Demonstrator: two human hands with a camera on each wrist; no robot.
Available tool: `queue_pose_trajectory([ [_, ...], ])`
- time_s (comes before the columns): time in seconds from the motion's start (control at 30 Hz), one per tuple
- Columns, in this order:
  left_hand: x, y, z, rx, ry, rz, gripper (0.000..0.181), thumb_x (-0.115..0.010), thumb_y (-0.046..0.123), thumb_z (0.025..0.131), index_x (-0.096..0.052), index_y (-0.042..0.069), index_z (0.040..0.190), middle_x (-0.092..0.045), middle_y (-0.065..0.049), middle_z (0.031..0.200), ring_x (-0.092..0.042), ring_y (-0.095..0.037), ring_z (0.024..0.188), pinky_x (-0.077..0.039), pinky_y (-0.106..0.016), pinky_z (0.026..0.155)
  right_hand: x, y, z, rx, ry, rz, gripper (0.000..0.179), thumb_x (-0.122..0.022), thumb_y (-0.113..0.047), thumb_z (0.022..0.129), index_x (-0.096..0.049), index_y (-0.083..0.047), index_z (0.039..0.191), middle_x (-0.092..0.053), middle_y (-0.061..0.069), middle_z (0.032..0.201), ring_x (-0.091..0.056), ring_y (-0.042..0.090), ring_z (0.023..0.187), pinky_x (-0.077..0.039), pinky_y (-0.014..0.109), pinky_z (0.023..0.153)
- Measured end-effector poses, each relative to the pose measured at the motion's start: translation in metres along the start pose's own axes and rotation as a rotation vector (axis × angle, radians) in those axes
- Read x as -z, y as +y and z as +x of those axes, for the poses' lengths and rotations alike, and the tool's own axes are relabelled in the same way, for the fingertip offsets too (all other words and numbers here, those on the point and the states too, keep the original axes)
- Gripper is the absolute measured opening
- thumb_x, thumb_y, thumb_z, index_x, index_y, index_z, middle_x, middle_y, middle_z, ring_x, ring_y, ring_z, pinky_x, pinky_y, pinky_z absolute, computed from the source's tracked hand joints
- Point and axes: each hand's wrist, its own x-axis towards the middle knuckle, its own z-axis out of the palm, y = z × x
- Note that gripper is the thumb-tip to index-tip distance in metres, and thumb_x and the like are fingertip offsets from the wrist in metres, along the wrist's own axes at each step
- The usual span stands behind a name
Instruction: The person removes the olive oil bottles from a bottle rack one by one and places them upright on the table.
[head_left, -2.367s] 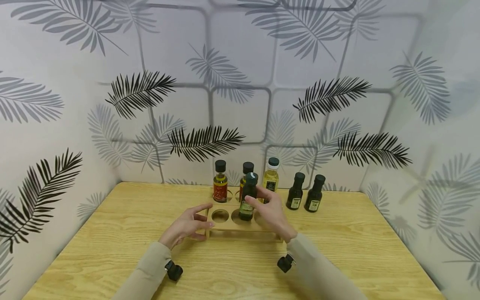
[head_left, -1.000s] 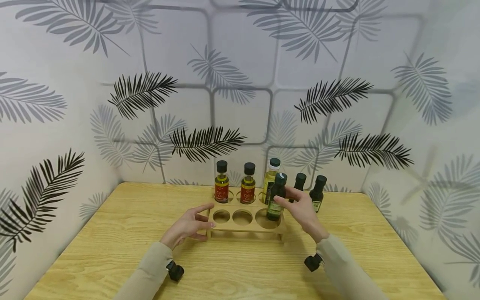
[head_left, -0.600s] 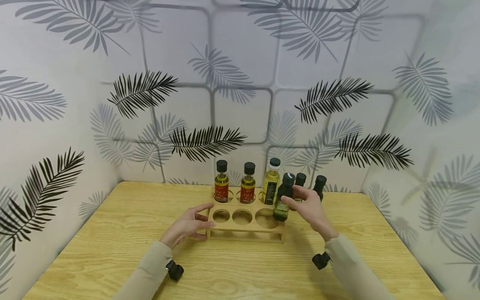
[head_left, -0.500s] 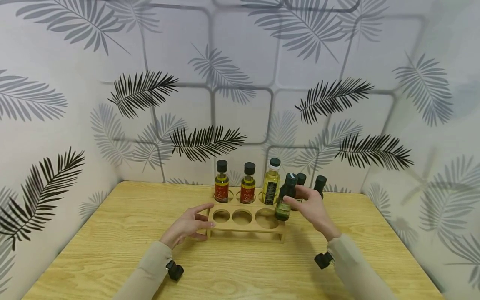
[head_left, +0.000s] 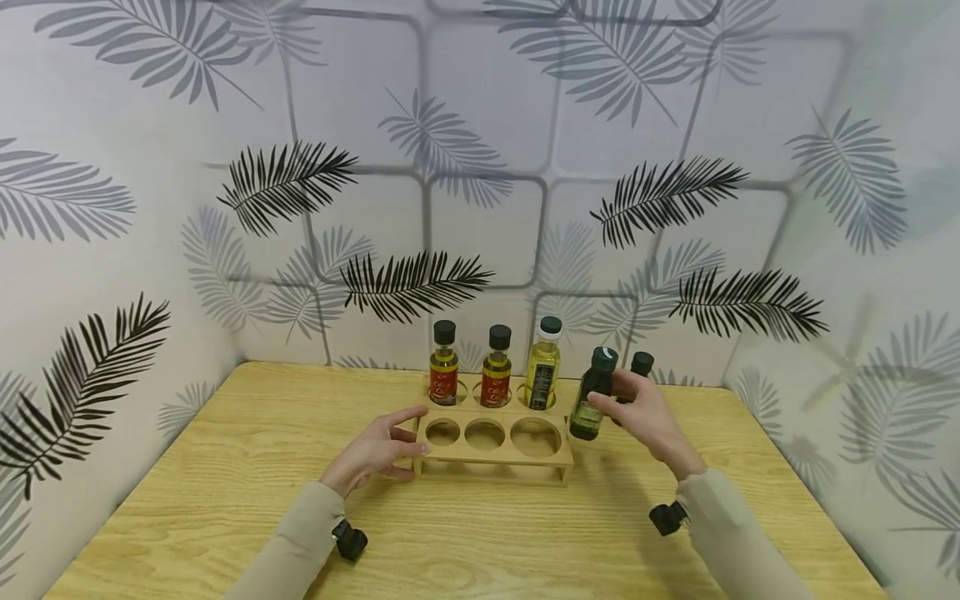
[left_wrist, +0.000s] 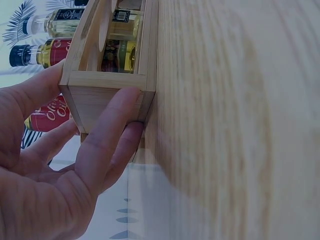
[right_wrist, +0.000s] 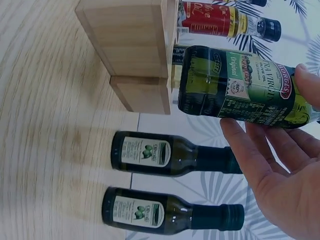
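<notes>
My right hand [head_left: 652, 417] pinches a dark green olive oil bottle [head_left: 589, 407] between thumb and fingers. The bottle tilts slightly, just off the right end of a two-tier wooden bottle rack [head_left: 491, 457]. In the right wrist view its green label and clear glass base show, with the base close to the rack's end. My left hand [head_left: 372, 447] rests spread fingers against the rack's left end panel, seen close in the left wrist view. Three round holes in the lower front tier hold nothing. On the back tier stand two red-labelled oil bottles [head_left: 443, 385] and a pale yellow oil bottle [head_left: 542, 371].
Two slim dark bottles [right_wrist: 150, 152] with white labels stand on the table right of the rack. In the head view, one [head_left: 641, 364] shows behind my right hand; the held bottle hides the other. A patterned wall closes off the back of the wooden table [head_left: 465, 542].
My right hand has carried the green olive oil bottle rightward from over the middle front hole, past the right hole, to beyond the rack's end. My left hand has stayed at the rack.
</notes>
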Motion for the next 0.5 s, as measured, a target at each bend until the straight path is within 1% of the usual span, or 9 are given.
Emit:
queue_pose_trajectory([
  [0.1,0.001,0.001,0.000,0.000,0.003,0.000,0.070,-0.073,0.010,0.088,-0.042,0.024,0.150,-0.044,-0.029,0.135,-0.064,-0.029,0.105,-0.061,-0.048,0.076,0.003,0.002,0.000,-0.019,-0.005,-0.012,0.085,-0.067,-0.043,0.092,-0.029,0.005,0.152,-0.043,0.029,0.146,-0.045,0.044,0.132,-0.050,0.054,0.100],
  [0.2,0.002,0.001,0.000,-0.002,0.000,0.005,0.070,-0.073,0.010,0.089,-0.042,0.023,0.150,-0.044,-0.030,0.135,-0.064,-0.029,0.105,-0.061,-0.048,0.076,0.006,0.004,0.001,-0.023,-0.013,-0.021,0.088,-0.067,-0.044,0.092,-0.027,0.006,0.152,-0.041,0.030,0.147,-0.044,0.045,0.133,-0.045,0.057,0.104],
  [0.27,0.002,0.001,-0.001,-0.004,-0.005,0.010,0.070,-0.073,0.010,0.089,-0.042,0.023,0.150,-0.044,-0.030,0.135,-0.064,-0.029,0.104,-0.061,-0.048,0.077,0.008,0.006,0.001,-0.020,-0.021,-0.028,0.088,-0.068,-0.043,0.092,-0.026,0.006,0.152,-0.041,0.030,0.147,-0.044,0.045,0.132,-0.044,0.057,0.105],
  [0.5,0.003,0.000,-0.002,-0.002,-0.015,0.010,0.071,-0.075,0.013,0.088,-0.042,0.023,0.150,-0.044,-0.029,0.135,-0.064,-0.029,0.104,-0.061,-0.048,0.077,0.014,0.015,-0.001,-0.009,-0.045,-0.059,0.086,-0.068,-0.042,0.092,-0.028,0.007,0.151,-0.043,0.031,0.145,-0.045,0.046,0.131,-0.047,0.056,0.102],
])
